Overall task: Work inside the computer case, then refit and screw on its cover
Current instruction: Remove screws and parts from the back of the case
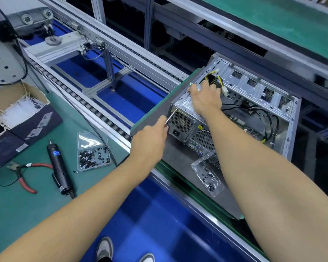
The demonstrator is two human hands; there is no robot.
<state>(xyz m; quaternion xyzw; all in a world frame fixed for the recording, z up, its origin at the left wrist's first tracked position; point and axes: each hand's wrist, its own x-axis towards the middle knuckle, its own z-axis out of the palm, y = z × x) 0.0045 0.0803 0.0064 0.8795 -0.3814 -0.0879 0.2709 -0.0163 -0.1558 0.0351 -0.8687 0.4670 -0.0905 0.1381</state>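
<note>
Two shoes show at the bottom edge, above blue floor. Taking the case as landmark: far to its left sits a carton of white ties, and nearer the viewer lie red-handled pliers, then a black electric driver, then a clear box of dark screws, all on the green bench.

Next, the left hand is curled round a screwdriver, whose handle is hidden in the fist; its thin shaft slants up to the top left corner of the case's rear, at the power supply.

The case stands open, cover off, on a grey pallet on the conveyor, rear panel toward the viewer. A clear tray with a few screws lies on the pallet in front of it.

Reaching over the power supply, the right hand has its fingers bent onto the yellow-and-black cable bundle inside; whether they actually grip it cannot be told.
</note>
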